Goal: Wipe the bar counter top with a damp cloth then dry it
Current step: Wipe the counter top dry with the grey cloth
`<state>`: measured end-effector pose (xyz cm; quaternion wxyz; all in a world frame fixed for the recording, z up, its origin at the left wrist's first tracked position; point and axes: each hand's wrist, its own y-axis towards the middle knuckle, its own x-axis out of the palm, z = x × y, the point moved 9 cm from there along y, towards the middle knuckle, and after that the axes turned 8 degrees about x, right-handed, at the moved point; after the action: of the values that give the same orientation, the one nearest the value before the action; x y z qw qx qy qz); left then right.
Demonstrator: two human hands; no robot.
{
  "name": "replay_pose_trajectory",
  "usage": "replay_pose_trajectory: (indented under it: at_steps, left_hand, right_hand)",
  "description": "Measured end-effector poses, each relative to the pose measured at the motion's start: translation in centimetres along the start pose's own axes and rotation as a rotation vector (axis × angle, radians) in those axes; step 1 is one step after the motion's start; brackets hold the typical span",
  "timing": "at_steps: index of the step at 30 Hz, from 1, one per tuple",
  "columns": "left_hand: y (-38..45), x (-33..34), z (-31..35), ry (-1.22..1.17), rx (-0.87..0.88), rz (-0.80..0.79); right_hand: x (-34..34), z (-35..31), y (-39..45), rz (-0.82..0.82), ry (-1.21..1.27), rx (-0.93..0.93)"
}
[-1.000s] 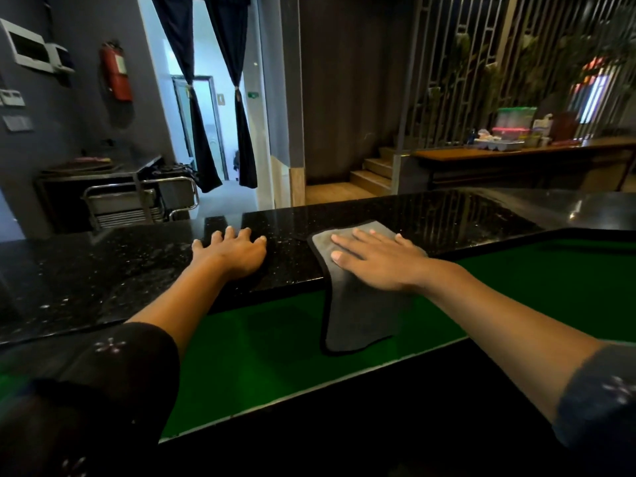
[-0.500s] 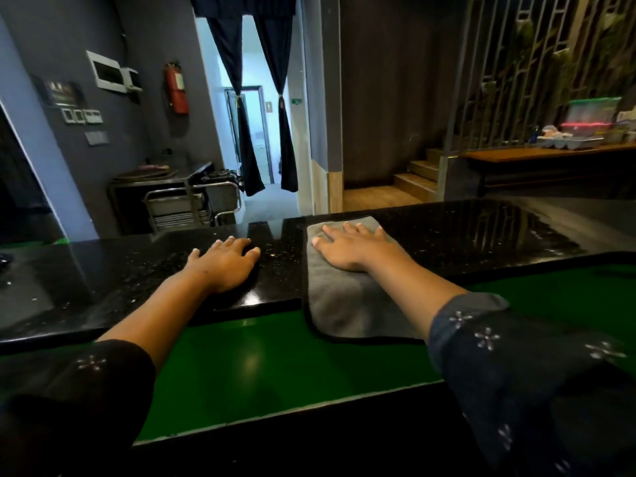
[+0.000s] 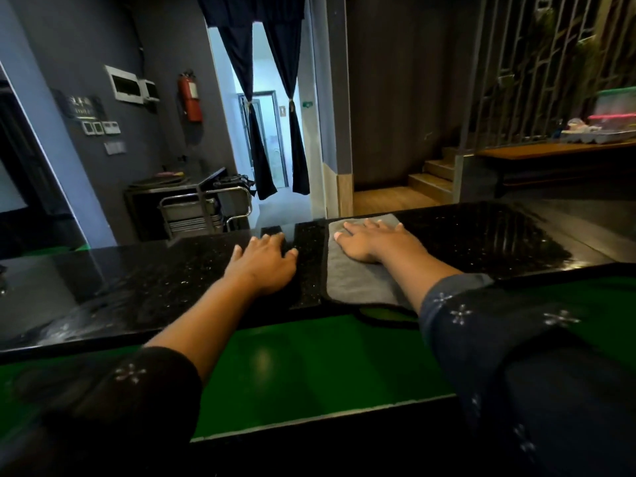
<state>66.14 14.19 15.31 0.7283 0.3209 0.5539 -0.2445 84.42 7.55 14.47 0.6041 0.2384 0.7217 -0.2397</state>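
Two bare hands are laid on a black speckled bar counter top [image 3: 481,235], seen across the middle of the frame. The right hand [image 3: 370,244] is pressed flat on a grey cloth [image 3: 358,284], its fingers [image 3: 354,228] stretched out and slightly spread; nothing is gripped, the cloth being pinned only by the palm. The left hand [image 3: 263,265] is rested flat on the bare stone just left of the cloth, fingers open and holding nothing, apparently as a brace.

The wiping pass is judged to be in hand. It would be done well if even pressure were kept through the whole palm, if overlapping strokes were carried along the counter's length, and if the hanging part of the cloth were drawn back onto the stone so that no strip is missed. The far edge and the near lip should be covered too.

The cloth is seen right of centre, spread flat and dark-edged, reaching the counter's far edge, with its near end draped over the lip toward the green lower surface [image 3: 309,373] in the lower half of the frame. Whether it is damp cannot be told. The stone is glossy, flecked with pale specks, with faint streaks at the left of the frame that may be moisture.
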Motion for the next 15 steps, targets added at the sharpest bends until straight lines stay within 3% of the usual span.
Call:
replay_pose_trajectory:
  at_steps: [4, 10, 15]
  left_hand:
    - [1.1, 2.1, -0.2, 0.046, -0.047, -0.093]
    - [0.9, 2.2, -0.7, 0.059, -0.049, -0.113]
    - [0.4, 2.0, -0.5, 0.051, -0.036, -0.11]
  right_hand:
    - [0.0, -2.1, 2.4, -0.005, -0.036, -0.016]
    - [0.6, -5.7, 5.3, -0.028, -0.043, -0.198]
    - [-0.6, 0.8, 7.4, -0.035, 0.005, -0.085]
